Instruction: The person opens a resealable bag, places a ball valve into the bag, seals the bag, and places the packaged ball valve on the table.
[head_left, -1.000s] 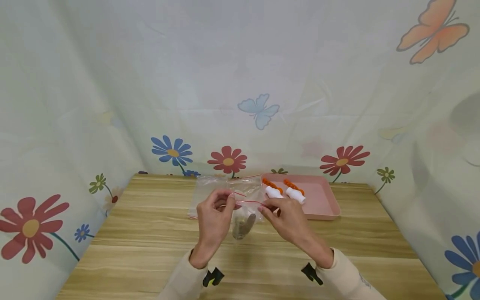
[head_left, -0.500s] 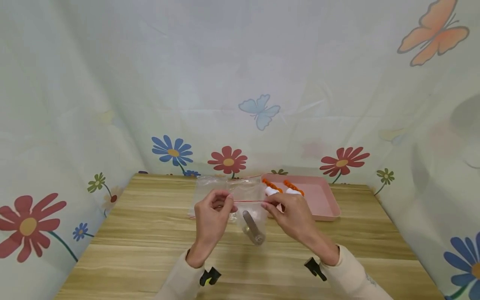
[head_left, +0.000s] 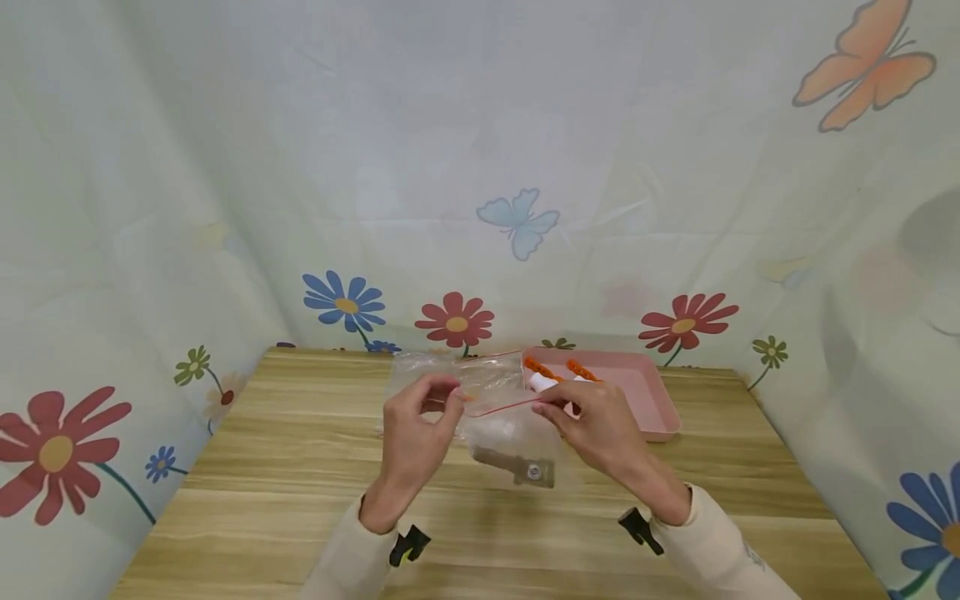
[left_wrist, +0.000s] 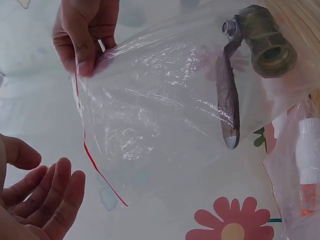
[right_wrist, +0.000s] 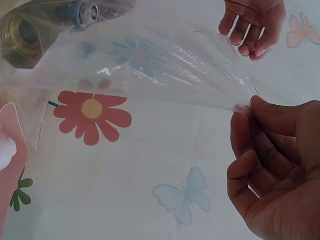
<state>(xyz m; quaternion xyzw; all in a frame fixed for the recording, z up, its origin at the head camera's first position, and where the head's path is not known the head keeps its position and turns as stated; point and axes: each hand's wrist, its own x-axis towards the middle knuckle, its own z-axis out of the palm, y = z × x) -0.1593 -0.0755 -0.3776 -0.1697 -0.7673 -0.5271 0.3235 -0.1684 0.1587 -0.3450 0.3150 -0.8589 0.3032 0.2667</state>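
A clear zip bag (left_wrist: pixel 140 110) with a red seal line hangs in the air between the hands. Inside it lies a brass ball valve (left_wrist: pixel 262 42) with a grey lever handle, seen through the plastic. My right hand (head_left: pixel 596 421) pinches one top corner of the bag between thumb and forefinger; the right wrist view shows this grip closely. Near the opposite end of the seal, my left hand (head_left: pixel 420 429) has its fingers loosely bent. In the left wrist view a gap separates the left fingers (left_wrist: pixel 62 187) from the red seal.
More clear bags (head_left: pixel 420 371) with red edges lie flat at the back of the wooden table (head_left: pixel 315 467). Beside them a pink tray (head_left: pixel 648 400) holds white pieces (head_left: pixel 542 382) with orange handles (head_left: pixel 543 367). A flowered cloth (head_left: pixel 375 167) surrounds the table.
My left fingers have come off the seal, which both hands held taut between them earlier. The valve has swung right and turned in the bag. My right hand has shifted slightly right.
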